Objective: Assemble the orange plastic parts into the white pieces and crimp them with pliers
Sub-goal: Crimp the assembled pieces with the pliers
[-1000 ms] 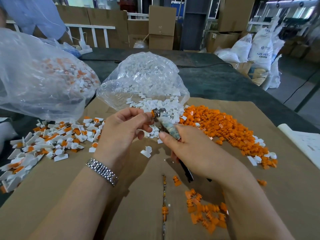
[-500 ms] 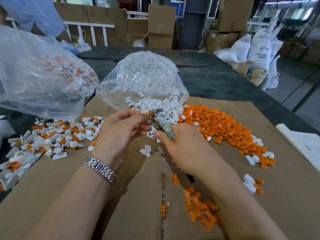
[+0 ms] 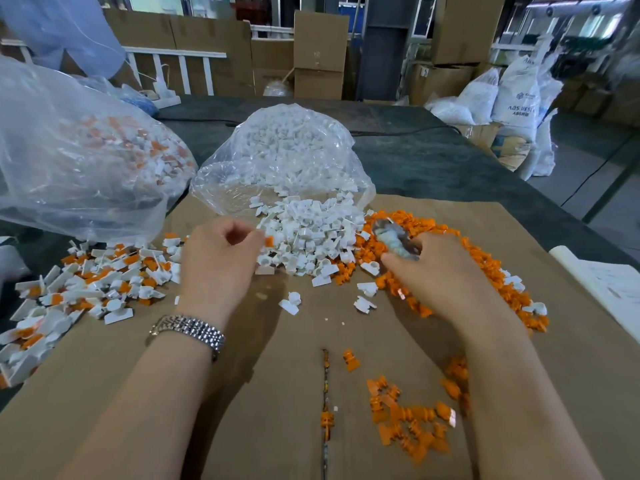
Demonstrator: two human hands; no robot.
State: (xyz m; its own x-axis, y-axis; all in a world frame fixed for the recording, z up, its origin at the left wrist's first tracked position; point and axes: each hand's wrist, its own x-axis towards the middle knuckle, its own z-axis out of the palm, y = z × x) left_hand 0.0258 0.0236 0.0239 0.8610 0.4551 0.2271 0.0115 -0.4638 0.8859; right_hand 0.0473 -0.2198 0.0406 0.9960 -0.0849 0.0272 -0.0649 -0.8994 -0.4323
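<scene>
My hands are apart: left (image 3: 221, 261) pinches an orange part (image 3: 269, 241), right (image 3: 440, 271) grips the pliers (image 3: 394, 239) over the orange pile (image 3: 485, 268).

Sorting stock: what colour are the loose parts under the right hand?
Orange parts, clearest in the head view.

Silver link watch (image 3: 188, 331), bare forearms

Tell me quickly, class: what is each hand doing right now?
Left hand: fingers curled, pinching an orange part.
Right hand: gripping the pliers over the orange pile.
</scene>
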